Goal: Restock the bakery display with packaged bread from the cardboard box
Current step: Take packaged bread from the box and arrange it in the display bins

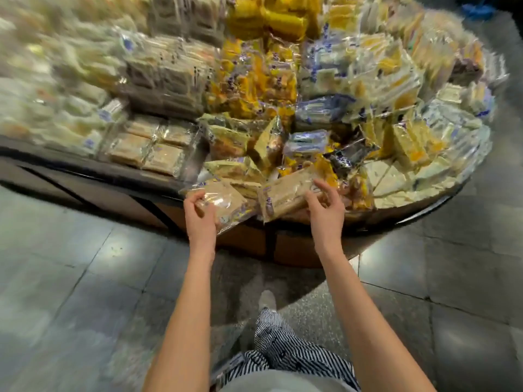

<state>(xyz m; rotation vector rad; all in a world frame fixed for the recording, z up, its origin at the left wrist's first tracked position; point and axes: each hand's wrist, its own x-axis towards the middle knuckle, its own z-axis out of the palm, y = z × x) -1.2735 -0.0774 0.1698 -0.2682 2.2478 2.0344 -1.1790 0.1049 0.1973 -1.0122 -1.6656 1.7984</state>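
**A:** What is the left hand (199, 213) doing?

**B:** It is curling its fingers round the near end of a clear-wrapped bread packet (226, 202), with the thumb on top. It is holding the packet flat, hanging over the rim of the display worktop (424, 213). I judge that is so it can go face-up into the front row.

**A:** And the right hand (325, 210)?

**B:** It is pinching the end of a second packet (283, 198) between thumb and bent fingers. That one is lying just beside the first and leaning slantwise on the stock beyond the fingertips. It is probably being squared up to match.

**A:** What is lying further out?

**B:** Past both hands there is a jumbled heap of wedge-shaped packets (263, 142). Neater flat stacks (158, 154) are sitting off beyond the left hand.

**A:** Is any brand showing?

**B:** Purple marks are showing on the wrappers, but everything is blurring, so I am reading nothing.

**A:** And the cardboard box?

**B:** I am not seeing it anywhere.
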